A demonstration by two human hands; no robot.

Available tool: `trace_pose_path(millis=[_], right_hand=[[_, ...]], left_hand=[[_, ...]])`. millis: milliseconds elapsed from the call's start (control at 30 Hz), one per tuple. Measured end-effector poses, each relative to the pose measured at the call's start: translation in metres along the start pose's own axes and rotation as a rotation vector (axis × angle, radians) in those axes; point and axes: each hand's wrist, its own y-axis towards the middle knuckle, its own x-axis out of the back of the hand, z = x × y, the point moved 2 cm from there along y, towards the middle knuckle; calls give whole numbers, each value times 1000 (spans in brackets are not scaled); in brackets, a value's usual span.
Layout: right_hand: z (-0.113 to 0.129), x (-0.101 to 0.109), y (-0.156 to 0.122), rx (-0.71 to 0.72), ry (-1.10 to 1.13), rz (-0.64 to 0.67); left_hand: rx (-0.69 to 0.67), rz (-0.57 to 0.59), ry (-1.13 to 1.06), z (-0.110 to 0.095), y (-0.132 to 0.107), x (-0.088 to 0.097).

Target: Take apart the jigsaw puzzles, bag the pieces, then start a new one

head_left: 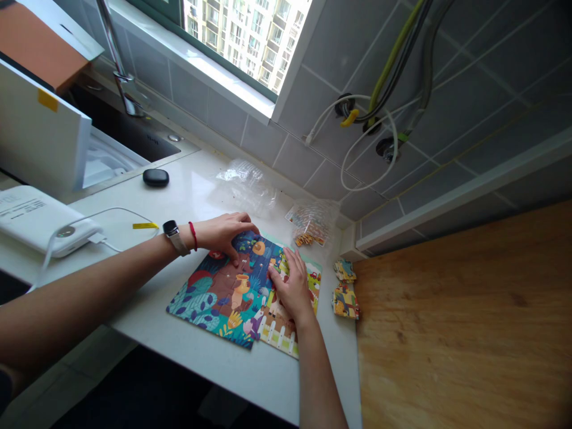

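A jigsaw puzzle with a dark blue picture of a brown bear [223, 283] lies on the white counter, its pieces joined. My left hand [227, 233] rests over its top edge, fingers curved along the edge and thumb apart on the picture. Beside it, partly under my right hand, is a second puzzle with a white fence and green shapes [279, 330]. My right hand [292, 286] lies flat with fingers stretched out where the two puzzles meet, hiding part of the second one. A watch [172, 229] and a red cord [192, 236] circle my left wrist.
Loose puzzle pieces [345, 301] are stacked at the counter's right edge, by a wooden board [447, 333]. Behind lie a plastic bag with pieces [315, 217] and clear crumpled plastic [248, 182]. A black case [156, 177], a white power bank [42, 217] and a sink [147, 140] are leftward.
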Motion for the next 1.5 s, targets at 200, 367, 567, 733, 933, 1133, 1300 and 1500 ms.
trace_pose_path(millis=[200,367,567,733,933,1133,1300,1500], right_hand=[[0,0,4,6,23,4],[3,3,5,-11,80,-19],[6,1,7,-11,78,-22],[1,-2,11,-35,103,-29],[-3,-2,19,-57,198,-101],[-6,1,29,-71,452,-165],[-15,3,29,-140,586,-306],[-14,1,23,-217,650,-336]], left_hand=[[-39,-43,-58,-6,0,0],[-47,-17,-68,-10,0,-3],[-30,6,17,-7,1,-5],[-7,36,20,-5,1,-6],[-11,32,9,-4,2,-8],[5,42,23,-5,3,-10],[37,27,23,-6,3,-13],[23,2,22,-6,3,-14]])
